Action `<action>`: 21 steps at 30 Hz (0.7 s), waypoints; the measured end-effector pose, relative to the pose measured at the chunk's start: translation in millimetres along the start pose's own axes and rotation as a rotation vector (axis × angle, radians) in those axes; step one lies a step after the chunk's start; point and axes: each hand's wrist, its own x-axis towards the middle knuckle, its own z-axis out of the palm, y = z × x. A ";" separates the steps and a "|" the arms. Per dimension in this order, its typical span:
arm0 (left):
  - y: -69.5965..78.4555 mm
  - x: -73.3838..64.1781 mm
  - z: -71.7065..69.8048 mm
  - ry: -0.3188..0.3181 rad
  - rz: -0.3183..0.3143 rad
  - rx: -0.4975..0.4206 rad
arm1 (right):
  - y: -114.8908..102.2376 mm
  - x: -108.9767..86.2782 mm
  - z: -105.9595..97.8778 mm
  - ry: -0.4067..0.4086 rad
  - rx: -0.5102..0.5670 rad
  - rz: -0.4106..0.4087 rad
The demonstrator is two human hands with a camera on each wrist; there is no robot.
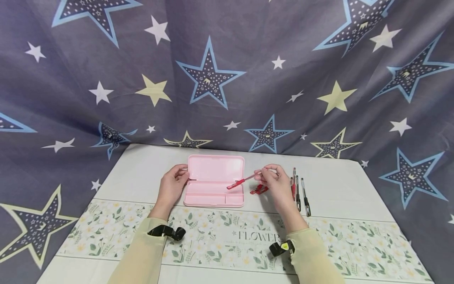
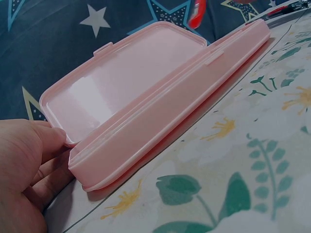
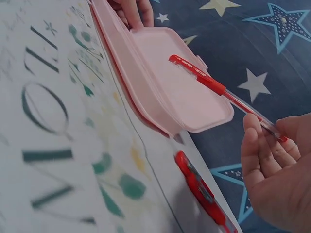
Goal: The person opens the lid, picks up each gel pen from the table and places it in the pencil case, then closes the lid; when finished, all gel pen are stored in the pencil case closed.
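An open pink pencil case (image 1: 205, 188) lies on the table with its lid (image 2: 131, 77) tipped back. My left hand (image 1: 172, 190) holds the case at its left end, fingers at the hinge corner. Between the thumb and fingers of my right hand (image 1: 278, 185) is the back end of a red gel pen (image 3: 211, 85). Its red capped end points left over the right part of the case. No pens show in the case's compartments. Beneath the right hand, more red pens (image 1: 258, 189) lie on the table, partly hidden by it.
Several black pens (image 1: 306, 197) and a red one (image 1: 293, 187) lie right of the right hand. A floral printed band (image 1: 209, 240) crosses the white tabletop in front of the case. Behind the table hangs a star-patterned curtain (image 1: 248, 94).
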 end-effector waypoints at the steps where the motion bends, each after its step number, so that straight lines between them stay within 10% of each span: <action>1: -0.4 0.3 0.4 0.000 0.000 -0.001 | 0.7 -0.6 2.3 -0.009 0.016 -0.002; 21: -1.0 -0.3 1.1 0.002 0.003 0.010 | 15.9 -10.7 45.7 -0.158 0.027 0.015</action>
